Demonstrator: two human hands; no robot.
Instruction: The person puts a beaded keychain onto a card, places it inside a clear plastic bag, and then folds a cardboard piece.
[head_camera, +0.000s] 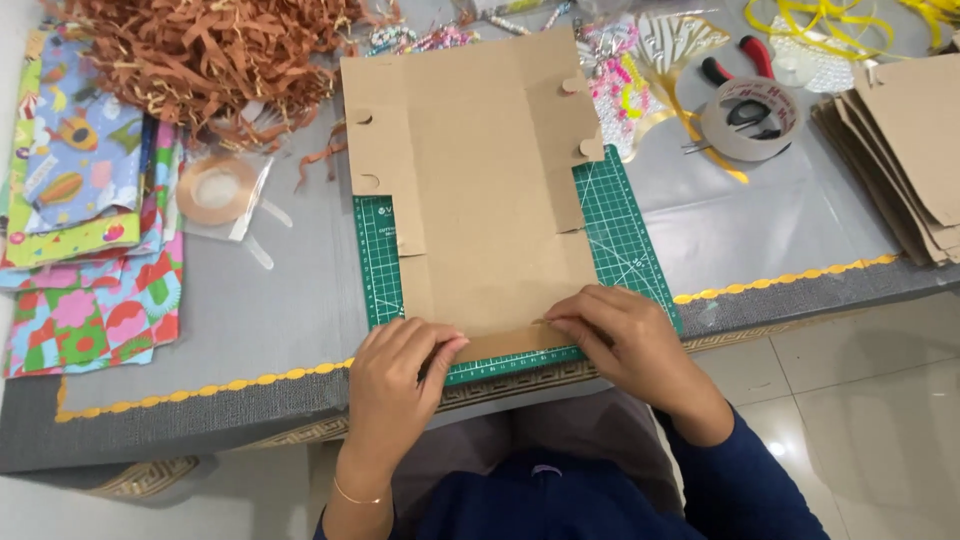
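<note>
- Flat brown cardboard sheet (480, 170) lay on the green cutting mat (620, 235), long axis running away from the person, far end toward the back of the table (250, 310), near end at the table's front edge.
- Side flaps with round tabs stuck out left and right near the far end.
- Near strip of the sheet was folded up along the front edge; both hands pressed on it.
- Left hand (400, 365) had fingers curled, tips pressing the fold at its left end; not wrapped around anything.
- Right hand (625, 335) lay mostly flat, fingers bent onto the fold's right end, pinching the edge lightly.
- Fingers hid the fold corners; exact grip there couldn't be told.
- The sheet covered most of the mat.
- Shredded brown paper (200, 55) cut off at the top edge; stack of cardboard (905, 150) cut off at right.
- Patterned paper sheets (90, 230) sat far left, tape roll (750, 120) back right.
</note>
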